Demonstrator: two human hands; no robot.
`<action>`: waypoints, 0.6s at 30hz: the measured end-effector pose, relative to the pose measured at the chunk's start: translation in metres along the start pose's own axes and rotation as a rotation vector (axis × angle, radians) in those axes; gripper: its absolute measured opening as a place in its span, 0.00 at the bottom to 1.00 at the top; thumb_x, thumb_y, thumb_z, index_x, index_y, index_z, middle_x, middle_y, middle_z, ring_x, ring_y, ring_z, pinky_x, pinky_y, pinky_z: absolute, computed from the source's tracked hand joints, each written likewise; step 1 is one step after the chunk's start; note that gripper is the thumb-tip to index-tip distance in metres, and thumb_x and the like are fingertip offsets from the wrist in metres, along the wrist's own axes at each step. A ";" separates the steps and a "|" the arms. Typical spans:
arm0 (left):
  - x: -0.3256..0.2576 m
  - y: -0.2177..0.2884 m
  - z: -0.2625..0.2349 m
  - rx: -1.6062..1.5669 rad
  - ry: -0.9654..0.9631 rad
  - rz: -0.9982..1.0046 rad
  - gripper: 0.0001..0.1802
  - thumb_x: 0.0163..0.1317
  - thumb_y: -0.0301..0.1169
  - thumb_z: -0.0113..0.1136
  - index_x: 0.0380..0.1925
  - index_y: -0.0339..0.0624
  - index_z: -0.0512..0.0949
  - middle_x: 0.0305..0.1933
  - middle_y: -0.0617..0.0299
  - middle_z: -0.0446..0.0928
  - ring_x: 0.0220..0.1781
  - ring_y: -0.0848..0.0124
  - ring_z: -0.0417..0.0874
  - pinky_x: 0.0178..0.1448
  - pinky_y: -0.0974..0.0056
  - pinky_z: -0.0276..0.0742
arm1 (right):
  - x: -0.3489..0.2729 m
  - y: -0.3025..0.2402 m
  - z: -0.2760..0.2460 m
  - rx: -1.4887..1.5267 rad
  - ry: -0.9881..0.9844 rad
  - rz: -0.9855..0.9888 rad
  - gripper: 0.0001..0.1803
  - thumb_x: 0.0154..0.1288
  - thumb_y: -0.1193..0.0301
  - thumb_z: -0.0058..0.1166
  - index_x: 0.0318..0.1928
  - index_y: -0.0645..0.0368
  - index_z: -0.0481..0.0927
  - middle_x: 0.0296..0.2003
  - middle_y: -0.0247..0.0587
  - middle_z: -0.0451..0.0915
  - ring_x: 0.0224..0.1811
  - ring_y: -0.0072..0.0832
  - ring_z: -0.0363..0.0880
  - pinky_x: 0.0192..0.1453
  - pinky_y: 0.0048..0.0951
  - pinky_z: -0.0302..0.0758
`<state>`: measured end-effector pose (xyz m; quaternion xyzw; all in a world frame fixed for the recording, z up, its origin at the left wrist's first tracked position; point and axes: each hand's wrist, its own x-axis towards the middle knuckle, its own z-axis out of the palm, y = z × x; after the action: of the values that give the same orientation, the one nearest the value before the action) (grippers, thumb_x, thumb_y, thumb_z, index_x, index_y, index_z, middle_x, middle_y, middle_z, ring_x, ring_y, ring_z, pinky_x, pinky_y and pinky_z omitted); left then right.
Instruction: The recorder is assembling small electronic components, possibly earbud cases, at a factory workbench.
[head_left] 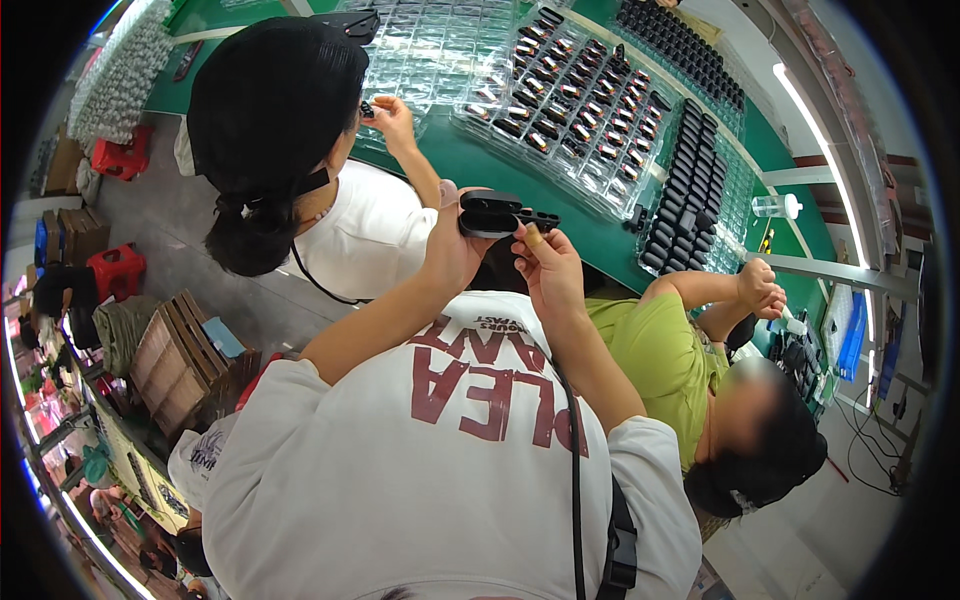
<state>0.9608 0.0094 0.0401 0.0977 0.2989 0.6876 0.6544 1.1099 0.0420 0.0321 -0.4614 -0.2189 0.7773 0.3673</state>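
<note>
Above the front edge of the green table, my left hand (452,252) is closed around a black oblong case (488,222) with its lid raised. Several small black parts (543,218) stick out to the right of the case. My right hand (553,272) has thumb and fingertips pinched together right beside these parts, near the case's right end. What lies between those fingertips is too small to make out. Beyond my hands, a clear compartment tray (470,112) holds rows of small black pieces, some with white and orange marks.
To the right on the green table (570,190) lies a tray of black oval cases (685,185). A clear cup (776,206) stands farther right. Co-workers sit close on both sides: one in a white shirt (375,225), one in a green shirt (645,345). Red stools (117,272) stand left.
</note>
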 end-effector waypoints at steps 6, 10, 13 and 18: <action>-0.006 0.005 -0.002 0.108 0.036 -0.016 0.34 0.68 0.58 0.30 0.44 0.34 0.67 0.41 0.47 0.76 0.40 0.59 0.82 0.52 0.61 0.78 | -0.012 -0.029 0.006 -0.903 0.121 -0.669 0.20 0.53 0.72 0.63 0.47 0.63 0.75 0.36 0.38 0.77 0.40 0.29 0.75 0.42 0.27 0.73; -0.007 0.001 -0.002 0.107 0.017 -0.035 0.33 0.69 0.57 0.29 0.45 0.34 0.67 0.42 0.48 0.76 0.40 0.59 0.82 0.52 0.60 0.78 | -0.013 -0.048 0.010 -1.433 -0.168 -0.909 0.11 0.52 0.74 0.60 0.38 0.57 0.82 0.35 0.41 0.77 0.41 0.38 0.74 0.43 0.34 0.72; -0.007 0.000 -0.002 0.072 0.059 -0.077 0.32 0.70 0.56 0.29 0.45 0.34 0.67 0.42 0.48 0.76 0.41 0.59 0.82 0.52 0.60 0.79 | -0.014 -0.048 0.013 -1.586 -0.203 -0.801 0.10 0.53 0.73 0.60 0.38 0.57 0.82 0.32 0.38 0.78 0.39 0.36 0.76 0.41 0.34 0.72; -0.008 0.004 0.003 0.043 0.084 -0.140 0.37 0.67 0.60 0.27 0.45 0.34 0.67 0.35 0.48 0.77 0.36 0.59 0.83 0.47 0.58 0.81 | -0.018 -0.060 0.003 -1.530 -0.238 -0.536 0.08 0.52 0.74 0.60 0.35 0.60 0.83 0.27 0.40 0.77 0.29 0.33 0.77 0.34 0.30 0.73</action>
<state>0.9603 0.0026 0.0467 0.0615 0.3467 0.6370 0.6857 1.1350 0.0663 0.0836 -0.4307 -0.8290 0.3428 0.0984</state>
